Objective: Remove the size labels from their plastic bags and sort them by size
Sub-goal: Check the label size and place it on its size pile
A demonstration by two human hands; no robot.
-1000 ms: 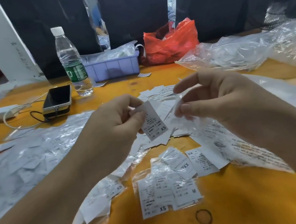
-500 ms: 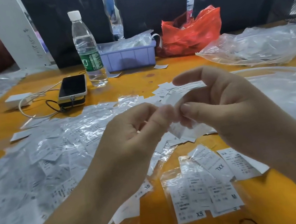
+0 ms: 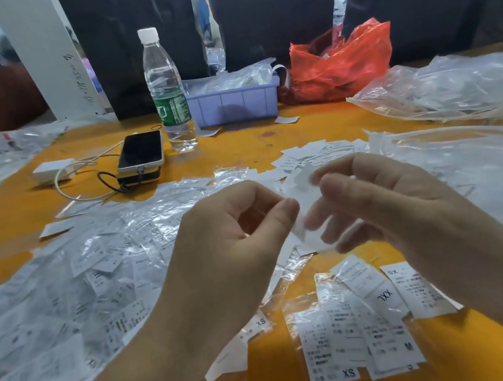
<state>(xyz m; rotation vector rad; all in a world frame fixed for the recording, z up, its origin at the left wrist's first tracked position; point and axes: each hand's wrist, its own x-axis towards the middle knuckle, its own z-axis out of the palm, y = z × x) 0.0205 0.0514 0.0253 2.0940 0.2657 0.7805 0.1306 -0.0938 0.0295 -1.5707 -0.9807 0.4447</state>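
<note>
A small white paper size label in a thin clear plastic sleeve (image 3: pixel 304 212) is held up above the orange table (image 3: pixel 237 145), between the two hands; it is blurred, so its size print cannot be read. The left hand (image 3: pixel 235 241) is curled, thumb and forefinger pinched at the label's left edge. The right hand (image 3: pixel 386 203) is half curled, its fingertips (image 3: pixel 313 221) on the right side of the label; whether a firm pinch is made there cannot be told through the blur.

Just below the hands, a small group of white labels in clear bags (image 3: pixel 359 327) is laid on the table, with XS, M and XXL prints readable. One more label marked XS (image 3: pixel 416 289) is partly covered by the right wrist.

To the left, a wide heap of clear bagged labels (image 3: pixel 71 282) is spread over the table. Behind the hands, loose white labels (image 3: pixel 309 152) are scattered. To the right, large crumpled clear plastic bags (image 3: pixel 456 88) are piled.

At the far edge, a clear water bottle with a green label and white cap (image 3: pixel 169 95) stands upright, just beside a lilac plastic bin (image 3: pixel 234 104). A red plastic bag (image 3: pixel 345 62) sits right of the bin. A black phone (image 3: pixel 139 150) lies on a dark pack, near a white charger with cable (image 3: pixel 53 171).
</note>
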